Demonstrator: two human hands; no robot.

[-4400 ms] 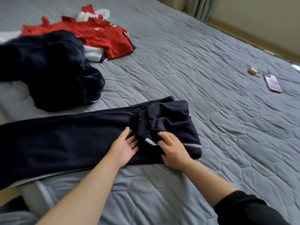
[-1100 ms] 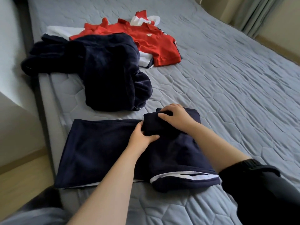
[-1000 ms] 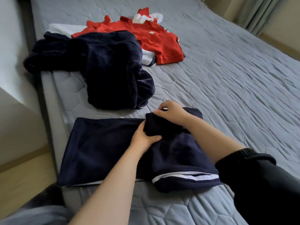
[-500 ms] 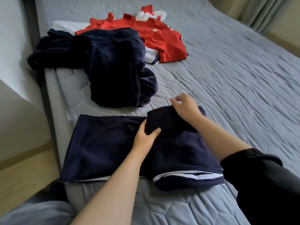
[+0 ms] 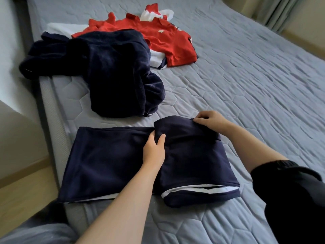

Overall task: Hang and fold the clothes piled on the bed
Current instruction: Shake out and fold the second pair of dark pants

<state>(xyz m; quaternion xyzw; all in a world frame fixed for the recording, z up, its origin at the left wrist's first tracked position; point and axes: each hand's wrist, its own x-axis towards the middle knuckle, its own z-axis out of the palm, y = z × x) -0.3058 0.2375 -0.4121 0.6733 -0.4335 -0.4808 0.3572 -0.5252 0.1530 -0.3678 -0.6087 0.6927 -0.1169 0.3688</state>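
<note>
Grey quilted bed point(image 5: 246, 85): navy trousers point(image 5: 112, 155), half-folded.

Grey quilted bed point(image 5: 246, 88) with hexagon stitching across most of the view, mattress edge point(image 5: 52, 120) at the left. Pale wall point(image 5: 12, 71) just beside that edge, wooden skirting point(image 5: 22, 170) below it, then light wood floor point(image 5: 21, 196). At top right, a grey-green curtain point(image 5: 269, 13) against a beige far wall point(image 5: 309, 18). Soft daylight, dimmer toward the corners
</note>
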